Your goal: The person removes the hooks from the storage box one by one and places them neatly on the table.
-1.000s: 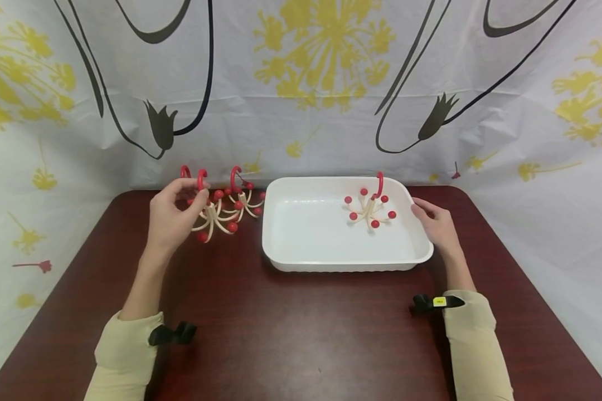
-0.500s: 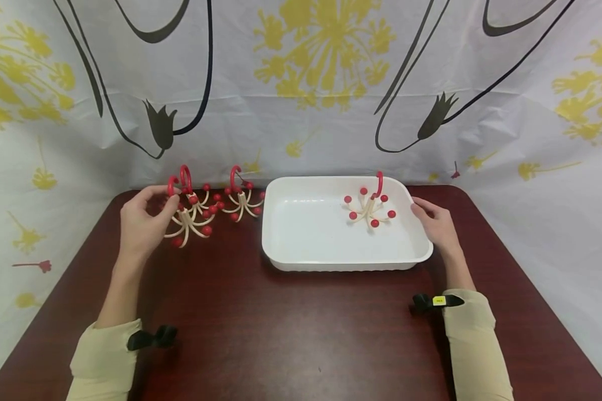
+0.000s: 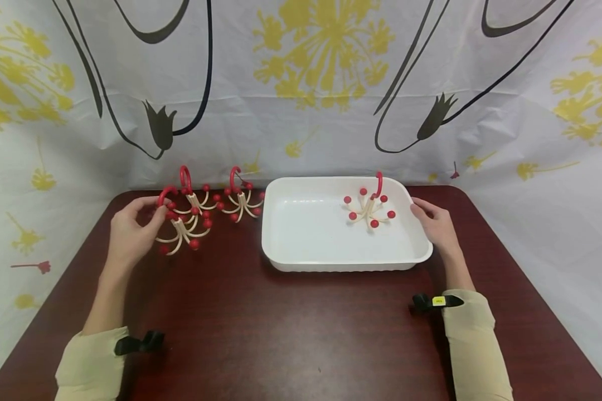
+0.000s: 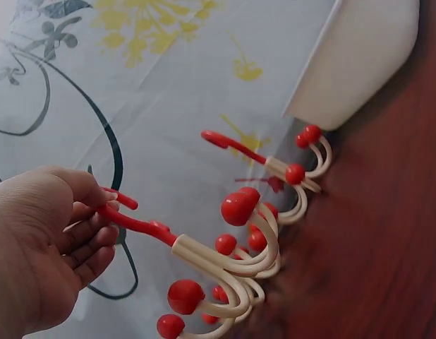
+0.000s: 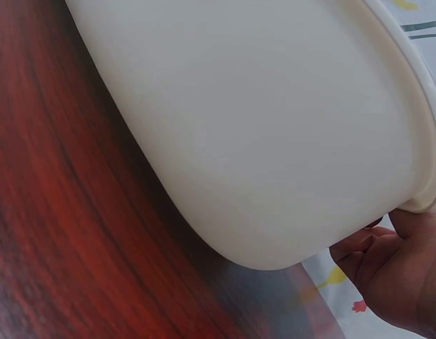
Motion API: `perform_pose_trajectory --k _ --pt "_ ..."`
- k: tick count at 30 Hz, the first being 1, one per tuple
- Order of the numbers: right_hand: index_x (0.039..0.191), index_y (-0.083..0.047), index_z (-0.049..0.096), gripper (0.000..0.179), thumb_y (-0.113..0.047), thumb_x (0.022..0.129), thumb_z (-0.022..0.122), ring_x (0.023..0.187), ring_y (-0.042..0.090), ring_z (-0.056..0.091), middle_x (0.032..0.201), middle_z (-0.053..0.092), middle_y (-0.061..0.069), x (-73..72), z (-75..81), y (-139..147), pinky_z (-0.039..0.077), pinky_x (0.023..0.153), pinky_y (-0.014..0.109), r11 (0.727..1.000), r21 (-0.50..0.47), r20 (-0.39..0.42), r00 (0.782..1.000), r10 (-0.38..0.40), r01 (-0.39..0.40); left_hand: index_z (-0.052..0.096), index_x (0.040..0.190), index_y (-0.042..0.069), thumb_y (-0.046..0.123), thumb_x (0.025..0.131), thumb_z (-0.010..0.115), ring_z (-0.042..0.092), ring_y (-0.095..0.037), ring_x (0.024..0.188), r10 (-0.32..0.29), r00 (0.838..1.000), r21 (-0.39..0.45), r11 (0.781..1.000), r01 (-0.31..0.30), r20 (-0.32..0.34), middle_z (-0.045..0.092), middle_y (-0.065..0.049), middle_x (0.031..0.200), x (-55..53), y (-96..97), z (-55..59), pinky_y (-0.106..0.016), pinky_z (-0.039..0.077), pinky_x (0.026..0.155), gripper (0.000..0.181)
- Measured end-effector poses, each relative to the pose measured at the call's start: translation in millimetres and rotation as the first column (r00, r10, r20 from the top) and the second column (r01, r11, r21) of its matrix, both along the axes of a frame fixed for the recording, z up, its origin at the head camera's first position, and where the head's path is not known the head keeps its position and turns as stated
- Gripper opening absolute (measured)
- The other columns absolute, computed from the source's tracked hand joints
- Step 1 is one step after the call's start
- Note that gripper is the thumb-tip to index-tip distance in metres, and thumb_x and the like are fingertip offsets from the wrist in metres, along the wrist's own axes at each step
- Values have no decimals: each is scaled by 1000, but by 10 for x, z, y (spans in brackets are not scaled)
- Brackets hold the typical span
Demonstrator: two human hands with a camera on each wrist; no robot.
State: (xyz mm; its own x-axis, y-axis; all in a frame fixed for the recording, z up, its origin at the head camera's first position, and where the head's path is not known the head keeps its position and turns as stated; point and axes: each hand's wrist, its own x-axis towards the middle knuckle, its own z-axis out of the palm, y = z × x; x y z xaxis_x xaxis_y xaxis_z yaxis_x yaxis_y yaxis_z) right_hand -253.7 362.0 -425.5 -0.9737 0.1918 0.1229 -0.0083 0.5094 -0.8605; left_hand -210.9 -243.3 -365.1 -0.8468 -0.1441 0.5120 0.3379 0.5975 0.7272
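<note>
In the head view my left hand [image 3: 130, 233] pinches the red hook of a many-armed hanger [image 3: 181, 230], whose cream arms spread downward with red ball tips. Thumb and fingers close on that hook in the left wrist view. A second hanger [image 3: 194, 201] is right behind it, their arms overlapping. My right hand [image 3: 436, 225] grips the right rim of a white tray [image 3: 306, 234], thumb at the rim and fingers curled beneath it in the right wrist view. Inside the tray, toward its right side, another hanger [image 3: 368, 209] stands with its hook up.
Between the second hanger and the tray's left side stands one more hanger [image 3: 241, 203]. All this is on a dark red-brown table [image 3: 301, 328]. A white patterned sheet [image 3: 301, 133] hangs behind the table and along both sides.
My left hand has moved left and toward the front with the hanger, bringing the second hanger behind into fuller view. The right hand and the tray have stayed in place.
</note>
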Motion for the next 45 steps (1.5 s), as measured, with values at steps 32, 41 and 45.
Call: perform_pose_trajectory --k 32,41,45 --pt "144 -6 55 54 -42 104 54 82 3 63 130 61 25 -15 -1 7 53 66 17 1000 -1 12 1000 -9 9 70 115 -4 14 94 70 55 7 77 43 996 15 999 -44 74 57 30 81 -26 -285 -196 -13 39 72 28" --pt "145 -7 54 56 -44 103 54 83 2 63 132 60 24 -8 -7 12 53 66 17 1000 -4 22 1000 -4 4 70 116 -3 15 95 70 56 1 83 56 998 72 996 -58 40 60 20 91 -18 -267 -107 -14 41 74 28" --pt "146 -7 54 57 -45 103 54 83 2 63 132 60 24 -7 -10 11 53 67 17 1000 -7 25 1000 -3 3 70 117 -2 12 95 70 57 0 84 54 998 99 994 -55 17 61 17 93 -35 -247 -68 -16 40 75 26"
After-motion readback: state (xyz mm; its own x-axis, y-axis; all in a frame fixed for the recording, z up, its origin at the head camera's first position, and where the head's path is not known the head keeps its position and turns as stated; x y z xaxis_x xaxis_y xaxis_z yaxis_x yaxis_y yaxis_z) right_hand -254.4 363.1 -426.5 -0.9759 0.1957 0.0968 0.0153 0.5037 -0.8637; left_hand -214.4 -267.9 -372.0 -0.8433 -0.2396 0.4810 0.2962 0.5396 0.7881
